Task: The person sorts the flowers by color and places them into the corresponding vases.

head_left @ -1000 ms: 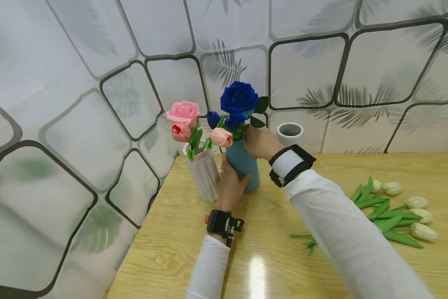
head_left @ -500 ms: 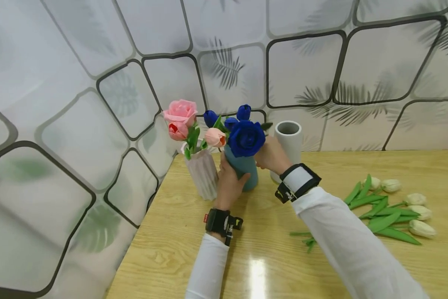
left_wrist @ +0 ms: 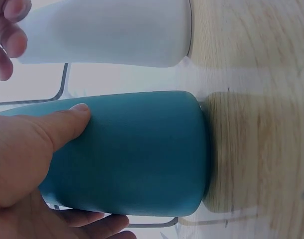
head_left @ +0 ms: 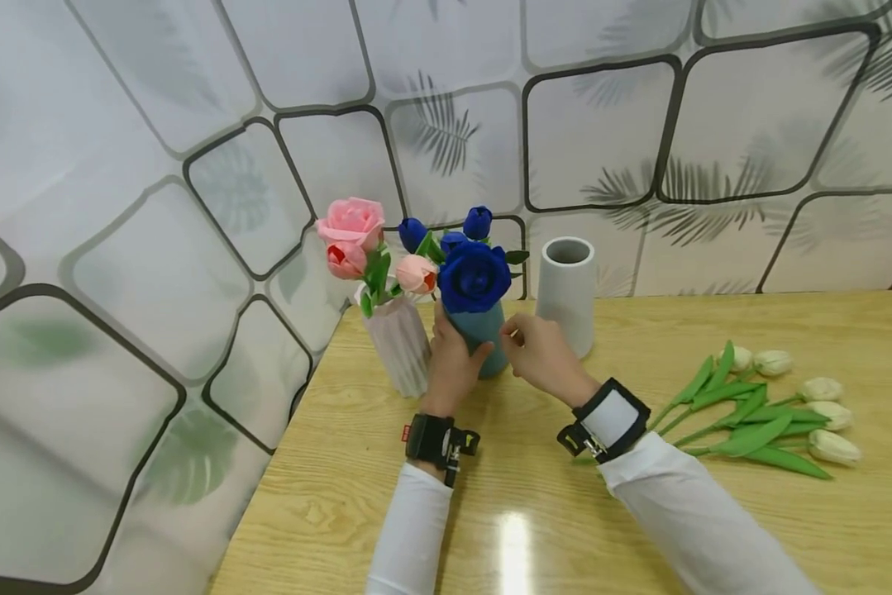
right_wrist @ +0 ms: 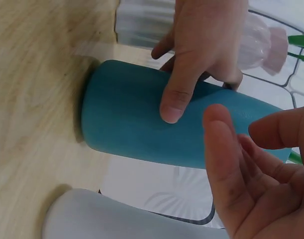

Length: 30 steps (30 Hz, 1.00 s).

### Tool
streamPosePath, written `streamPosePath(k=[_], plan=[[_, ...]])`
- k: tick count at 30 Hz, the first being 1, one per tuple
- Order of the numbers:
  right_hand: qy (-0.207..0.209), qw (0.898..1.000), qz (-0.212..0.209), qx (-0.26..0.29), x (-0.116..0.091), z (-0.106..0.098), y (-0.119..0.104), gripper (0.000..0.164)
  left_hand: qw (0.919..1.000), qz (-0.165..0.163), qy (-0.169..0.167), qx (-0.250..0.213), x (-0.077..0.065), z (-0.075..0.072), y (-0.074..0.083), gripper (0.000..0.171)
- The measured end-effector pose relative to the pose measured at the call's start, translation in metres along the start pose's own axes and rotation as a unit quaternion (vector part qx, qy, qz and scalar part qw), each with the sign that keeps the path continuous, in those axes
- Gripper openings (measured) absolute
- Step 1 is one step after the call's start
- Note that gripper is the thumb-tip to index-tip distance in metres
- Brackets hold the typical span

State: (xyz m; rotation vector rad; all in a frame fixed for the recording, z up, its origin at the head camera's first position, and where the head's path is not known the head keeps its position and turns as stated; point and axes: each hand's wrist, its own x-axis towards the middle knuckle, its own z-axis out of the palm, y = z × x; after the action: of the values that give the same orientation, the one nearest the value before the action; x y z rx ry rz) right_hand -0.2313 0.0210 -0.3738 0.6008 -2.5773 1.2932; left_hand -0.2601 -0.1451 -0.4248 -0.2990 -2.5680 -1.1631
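Observation:
My left hand (head_left: 453,368) grips a teal-blue vase (left_wrist: 137,154), thumb across its side and fingers behind it. From the vase's mouth rise a large blue rose (head_left: 475,277) and several small blue tulips (head_left: 478,223). Just right of the vase is my right hand (head_left: 542,351), its fingers loosely bent with nothing between them. In the right wrist view a gap shows between its thumb and index finger (right_wrist: 221,144). Left of the teal vase stands a ribbed pale vase (head_left: 401,347) holding a pink rose (head_left: 351,223) and pink tulips (head_left: 346,259).
A plain white vase (head_left: 567,293) stands at the back, right of the teal one. White tulips (head_left: 758,417) with green leaves lie on the wooden table (head_left: 326,512) at right. A patterned curtain-like backdrop (head_left: 602,140) borders the table behind and to the left.
My right hand has let go at the vase's mouth and come down to its right side. The blue rose has sunk lower and tipped forward. The left hand stays on the vase.

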Motion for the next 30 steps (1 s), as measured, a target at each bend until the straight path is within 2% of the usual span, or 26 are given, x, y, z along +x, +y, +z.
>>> streamPosePath(k=[6, 11, 15, 18, 23, 30], plan=[[0.047, 0.997, -0.054, -0.029, 0.002, 0.003, -0.012, 0.016, 1.0000, 0.008, 0.003, 0.000, 0.000, -0.004, 0.000, 0.100], [0.126, 0.989, -0.071, -0.021, 0.022, 0.004, -0.034, 0.026, 0.9999, 0.000, -0.010, -0.002, 0.001, -0.006, -0.002, 0.100], [0.176, 0.980, -0.080, -0.042, 0.040, 0.006, -0.044, 0.020, 0.9997, -0.012, -0.020, -0.004, 0.000, -0.006, -0.004, 0.099], [0.186, 0.977, -0.088, -0.059, 0.049, 0.008, -0.045, 0.008, 0.9996, -0.016, -0.023, -0.001, -0.001, -0.004, -0.005, 0.099], [0.198, 0.971, -0.108, -0.075, 0.056, 0.011, -0.040, 0.005, 0.9997, -0.011, -0.016, 0.014, -0.001, -0.001, -0.004, 0.100], [0.237, 0.947, -0.183, -0.114, 0.060, 0.010, -0.032, 0.008, 0.9992, -0.022, -0.028, 0.021, 0.000, 0.000, -0.001, 0.098]])
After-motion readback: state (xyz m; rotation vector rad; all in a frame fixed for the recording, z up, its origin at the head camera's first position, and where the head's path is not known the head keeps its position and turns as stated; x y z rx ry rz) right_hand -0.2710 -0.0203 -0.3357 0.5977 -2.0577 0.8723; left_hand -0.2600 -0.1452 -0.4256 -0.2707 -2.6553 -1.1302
